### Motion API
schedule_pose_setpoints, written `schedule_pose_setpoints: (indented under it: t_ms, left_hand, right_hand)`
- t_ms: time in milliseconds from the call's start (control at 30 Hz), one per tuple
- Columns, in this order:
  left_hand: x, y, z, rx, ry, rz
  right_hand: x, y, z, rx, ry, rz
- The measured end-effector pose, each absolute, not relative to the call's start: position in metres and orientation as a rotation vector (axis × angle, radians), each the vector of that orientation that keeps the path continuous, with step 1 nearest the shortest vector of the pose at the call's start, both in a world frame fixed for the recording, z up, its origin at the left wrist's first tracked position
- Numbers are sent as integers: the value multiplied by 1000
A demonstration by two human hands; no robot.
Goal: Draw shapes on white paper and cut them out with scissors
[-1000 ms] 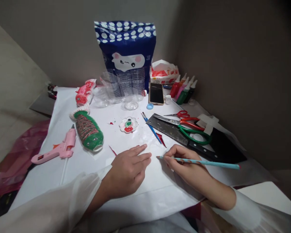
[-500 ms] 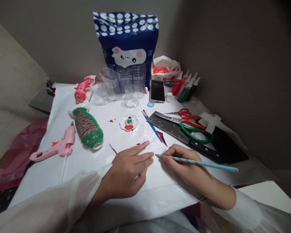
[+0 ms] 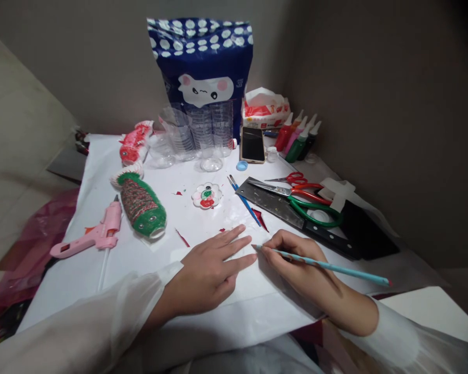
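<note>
My right hand point(image 3: 296, 257) pinches a light blue pencil point(image 3: 335, 267) near its point, with the pink end angled out to the right. The pencil's tip is at the white paper point(image 3: 253, 285), just beyond my left fingertips; whether it touches cannot be told. Flat on that paper lies my left hand point(image 3: 218, 270), its fingers spread and holding nothing. Beyond the hands are two thin blue paintbrushes point(image 3: 246, 203) and a flower-shaped paint palette point(image 3: 206, 196) with red, green and black paint. A scrap of dark red material point(image 3: 260, 220) lies near the brushes.
To the left are a green painted fish point(image 3: 143, 208), a red one point(image 3: 135, 143) and a pink glue gun point(image 3: 101, 231). Scissors point(image 3: 315, 208) rest over a broad-bladed saw point(image 3: 273, 202) on the right. Behind stand clear plastic bottles point(image 3: 203, 130), a phone point(image 3: 252, 145) and paint bottles point(image 3: 296, 143).
My left hand has shifted slightly right with its fingers spread wider. The pencil's tip has moved slightly right and up, and its pink end has swung a little right and down.
</note>
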State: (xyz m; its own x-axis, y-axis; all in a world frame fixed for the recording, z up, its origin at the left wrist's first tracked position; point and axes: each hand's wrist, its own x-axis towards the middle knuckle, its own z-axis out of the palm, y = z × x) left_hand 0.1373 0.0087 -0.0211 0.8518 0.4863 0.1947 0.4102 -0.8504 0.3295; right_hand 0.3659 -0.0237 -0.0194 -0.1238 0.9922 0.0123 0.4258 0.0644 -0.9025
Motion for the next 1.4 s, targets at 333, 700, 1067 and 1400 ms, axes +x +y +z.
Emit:
schedule_pose_setpoints:
  t_ms: [333,700,1067,1400]
  left_hand:
    - [136,8,-21,2777,669,320]
    - [136,8,-22,2761,678,317]
    - [136,8,-22,2747,681,347]
    - [136,8,-22,2731,692,358]
  right_hand:
    - [367,-21,-22,-1429,-1648,1038]
    - [365,-24,-16,-1443,-1644,1037]
    - [367,-24,-19,-1494,-1650,964]
    - [368,-24,-17,-1489,-1659,950]
